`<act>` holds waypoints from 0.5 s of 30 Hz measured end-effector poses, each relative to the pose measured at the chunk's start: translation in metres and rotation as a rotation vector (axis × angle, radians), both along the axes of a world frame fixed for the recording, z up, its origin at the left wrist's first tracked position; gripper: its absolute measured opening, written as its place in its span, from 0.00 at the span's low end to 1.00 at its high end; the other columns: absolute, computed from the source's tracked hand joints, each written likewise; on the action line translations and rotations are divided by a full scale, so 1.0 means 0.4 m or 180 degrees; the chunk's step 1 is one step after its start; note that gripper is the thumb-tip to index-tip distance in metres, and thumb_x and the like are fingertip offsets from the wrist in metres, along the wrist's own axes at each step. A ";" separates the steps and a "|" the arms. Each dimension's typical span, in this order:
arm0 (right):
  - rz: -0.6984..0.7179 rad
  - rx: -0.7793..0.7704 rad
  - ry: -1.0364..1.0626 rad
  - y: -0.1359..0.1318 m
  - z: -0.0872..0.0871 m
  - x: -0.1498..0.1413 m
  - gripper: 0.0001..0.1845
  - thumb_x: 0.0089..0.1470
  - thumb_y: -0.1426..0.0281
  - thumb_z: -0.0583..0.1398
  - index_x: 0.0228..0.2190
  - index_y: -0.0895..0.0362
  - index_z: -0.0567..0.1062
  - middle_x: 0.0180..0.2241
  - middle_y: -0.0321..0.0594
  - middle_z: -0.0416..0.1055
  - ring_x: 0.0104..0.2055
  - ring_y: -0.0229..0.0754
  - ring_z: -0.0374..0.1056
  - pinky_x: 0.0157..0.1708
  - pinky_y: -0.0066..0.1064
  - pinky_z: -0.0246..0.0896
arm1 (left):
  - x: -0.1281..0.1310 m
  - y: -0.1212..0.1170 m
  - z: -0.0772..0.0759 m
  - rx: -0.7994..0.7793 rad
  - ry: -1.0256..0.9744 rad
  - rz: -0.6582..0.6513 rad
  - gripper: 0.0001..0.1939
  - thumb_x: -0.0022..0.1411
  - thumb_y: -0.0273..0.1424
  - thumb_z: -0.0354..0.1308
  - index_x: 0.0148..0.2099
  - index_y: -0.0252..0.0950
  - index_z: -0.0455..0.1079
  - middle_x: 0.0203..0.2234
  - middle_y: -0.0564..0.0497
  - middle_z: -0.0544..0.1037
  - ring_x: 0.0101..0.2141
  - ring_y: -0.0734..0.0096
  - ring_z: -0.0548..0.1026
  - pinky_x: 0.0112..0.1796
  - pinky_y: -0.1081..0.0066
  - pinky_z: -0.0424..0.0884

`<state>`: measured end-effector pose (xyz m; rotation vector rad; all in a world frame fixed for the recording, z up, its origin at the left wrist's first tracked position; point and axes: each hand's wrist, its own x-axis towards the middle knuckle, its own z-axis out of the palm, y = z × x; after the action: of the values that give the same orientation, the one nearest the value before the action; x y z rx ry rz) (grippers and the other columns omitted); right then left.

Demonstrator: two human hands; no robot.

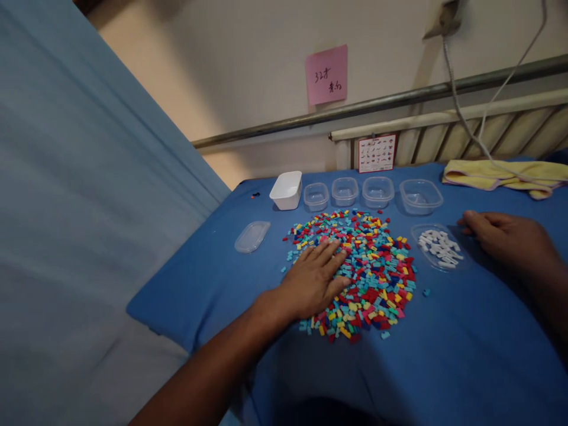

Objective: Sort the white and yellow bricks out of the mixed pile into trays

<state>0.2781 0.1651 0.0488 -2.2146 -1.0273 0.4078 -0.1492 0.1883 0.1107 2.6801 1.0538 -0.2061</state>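
Note:
A wide pile of small plastic bricks in red, yellow, blue, teal and pink is spread on the blue cloth. My left hand lies flat on the pile's left side, fingers apart, holding nothing. My right hand rests on the cloth to the right, fingers loosely curled, just beside a clear lid that holds several white bricks. Whether it pinches anything is not visible.
Behind the pile stand a white tub and several clear tubs in a row. Another clear lid lies at the left. A yellow towel and a grey cable are at the back right. The cloth's edge drops off at the left.

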 end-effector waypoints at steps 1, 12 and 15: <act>-0.0003 0.0025 -0.0023 0.001 -0.004 0.003 0.23 0.56 0.48 0.59 0.32 0.50 0.86 0.38 0.47 0.86 0.48 0.63 0.79 0.50 0.47 0.70 | -0.014 0.014 -0.003 0.0012 0.0007 0.0043 0.39 0.83 0.56 0.36 0.84 0.40 0.46 0.81 0.50 0.38 0.80 0.53 0.37 0.77 0.44 0.41; 0.0083 0.0107 -0.0031 0.008 -0.014 0.006 0.24 0.57 0.49 0.59 0.33 0.53 0.87 0.39 0.48 0.86 0.49 0.64 0.79 0.53 0.48 0.70 | -0.061 0.242 -0.054 0.0325 -0.0112 0.0847 0.40 0.84 0.51 0.35 0.83 0.29 0.49 0.80 0.33 0.41 0.79 0.46 0.41 0.76 0.50 0.42; 0.0099 0.0100 -0.0061 0.010 -0.017 0.008 0.25 0.60 0.50 0.58 0.35 0.53 0.87 0.41 0.48 0.87 0.49 0.61 0.80 0.53 0.45 0.70 | -0.022 0.260 -0.047 0.0267 -0.0112 0.0892 0.40 0.84 0.50 0.36 0.82 0.26 0.50 0.80 0.30 0.43 0.79 0.46 0.43 0.76 0.53 0.41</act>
<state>0.2812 0.1693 0.0420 -2.1808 -1.0725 0.3822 -0.1581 0.2922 0.0918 2.5576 1.4382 -0.0621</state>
